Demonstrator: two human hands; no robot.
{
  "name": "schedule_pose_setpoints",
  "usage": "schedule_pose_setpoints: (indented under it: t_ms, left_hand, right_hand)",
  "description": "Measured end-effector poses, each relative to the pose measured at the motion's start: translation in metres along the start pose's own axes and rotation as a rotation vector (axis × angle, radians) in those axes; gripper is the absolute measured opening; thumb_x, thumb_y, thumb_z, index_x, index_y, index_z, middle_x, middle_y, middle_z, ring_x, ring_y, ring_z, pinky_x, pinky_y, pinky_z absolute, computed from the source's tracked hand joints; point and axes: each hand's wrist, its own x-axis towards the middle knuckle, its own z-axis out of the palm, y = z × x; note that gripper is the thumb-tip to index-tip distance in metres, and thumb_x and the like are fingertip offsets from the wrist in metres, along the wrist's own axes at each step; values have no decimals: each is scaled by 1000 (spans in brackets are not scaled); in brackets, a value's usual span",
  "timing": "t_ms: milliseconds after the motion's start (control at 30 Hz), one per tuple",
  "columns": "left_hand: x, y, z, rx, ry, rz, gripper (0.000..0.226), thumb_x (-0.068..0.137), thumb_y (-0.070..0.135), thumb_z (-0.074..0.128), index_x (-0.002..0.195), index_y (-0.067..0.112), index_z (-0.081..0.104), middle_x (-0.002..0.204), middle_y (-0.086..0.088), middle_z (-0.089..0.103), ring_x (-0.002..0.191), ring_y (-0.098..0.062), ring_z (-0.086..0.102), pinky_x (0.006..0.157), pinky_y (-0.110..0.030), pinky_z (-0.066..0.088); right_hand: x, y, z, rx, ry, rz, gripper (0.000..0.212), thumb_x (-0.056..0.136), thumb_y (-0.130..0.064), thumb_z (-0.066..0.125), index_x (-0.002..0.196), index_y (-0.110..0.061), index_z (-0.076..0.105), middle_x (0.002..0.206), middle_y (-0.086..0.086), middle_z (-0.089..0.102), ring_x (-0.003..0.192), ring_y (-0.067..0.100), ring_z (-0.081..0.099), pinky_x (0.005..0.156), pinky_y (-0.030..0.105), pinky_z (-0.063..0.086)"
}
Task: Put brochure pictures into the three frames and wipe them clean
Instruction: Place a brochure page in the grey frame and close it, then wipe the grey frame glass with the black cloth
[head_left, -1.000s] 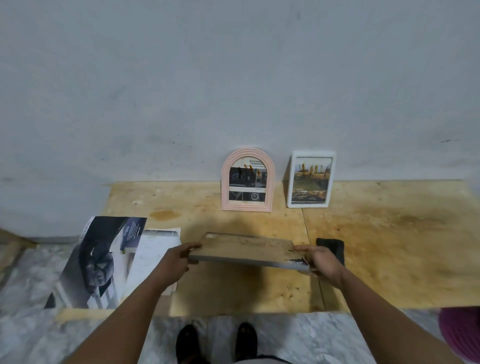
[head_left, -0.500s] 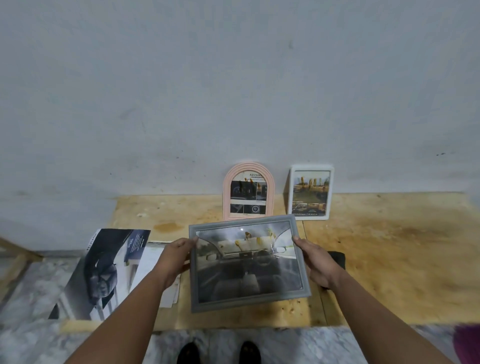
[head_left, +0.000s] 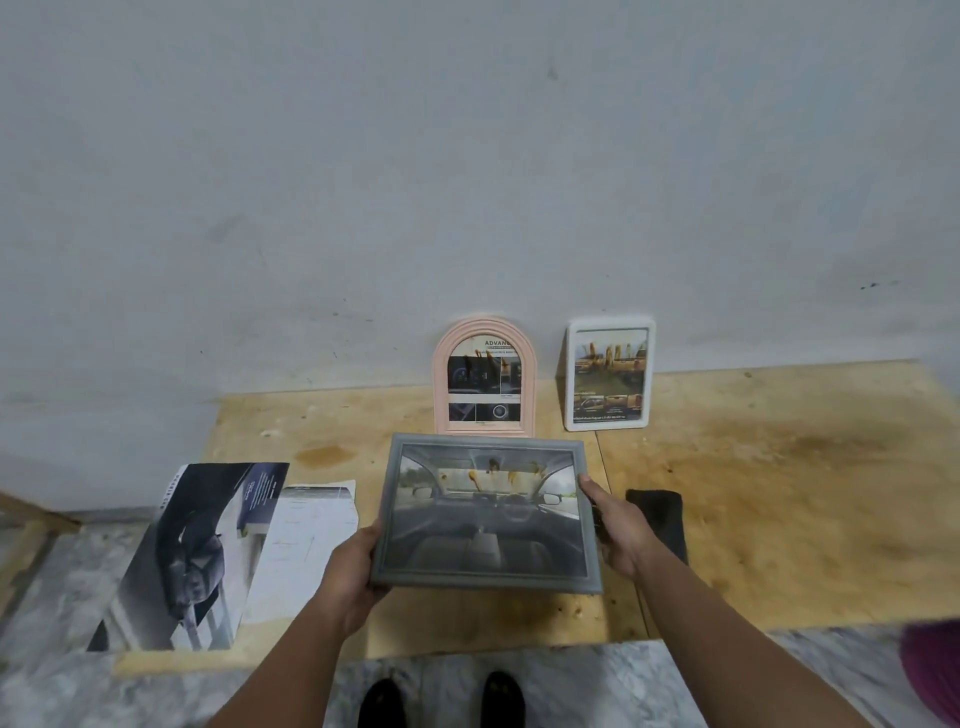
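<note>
We held the grey frame above the near part of the table, glass side up toward us, long axis running left to right, far edge tipped slightly upward. Our left hand gripped its near-left corner, thumb on the front rim; our right hand clasped its right edge, thumb on top, fingers behind. The picture inside showed a car interior, with brownish smears near the top of the glass.

Left of the frame lay a brochure and a loose white page. Just right of our right hand sat a dark cloth. Farther back, a pink arched frame and a white frame stood upright against the wall, both filled, both smeared.

One second before, the frame showed us its brown backing, near flat; half a second before it was already face up, held somewhat lower.
</note>
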Motion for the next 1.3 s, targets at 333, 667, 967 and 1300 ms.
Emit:
schedule_pose_setpoints:
  t_ms: [333,667,967,1300]
  left_hand:
    - [25,-44,-20,103,163,-75,28,102,26,58,111,4,73,102,-18,77,87,-34,69,67,-35,56]
    - [8,-46,-19,704,105,132,58,100,29,66,151,13,47,141,-13,60,124,-32,61,102,-40,49]
    - [-6,-61,-34,780,45,116,64,96,25,72,152,14,43,151,-19,50,129,-32,57,94,-34,53]
    - [-6,-61,-51,861,28,163,62,98,36,67,153,21,43,156,-16,46,141,-33,48,94,-32,45]
  right_hand:
    - [59,28,-90,-671,636,-61,50,92,-42,69,132,-15,56,130,20,57,115,40,56,98,50,50]
    - [75,36,-109,-743,582,90,72,83,-35,80,134,-5,40,127,24,56,117,45,55,98,51,46]
    - [48,33,-109,-527,483,11,25,88,-12,73,104,4,65,87,22,69,75,33,65,68,45,54]
    - [16,19,-76,281,108,248,18,97,-7,60,113,-4,52,99,22,58,68,31,56,43,33,53]
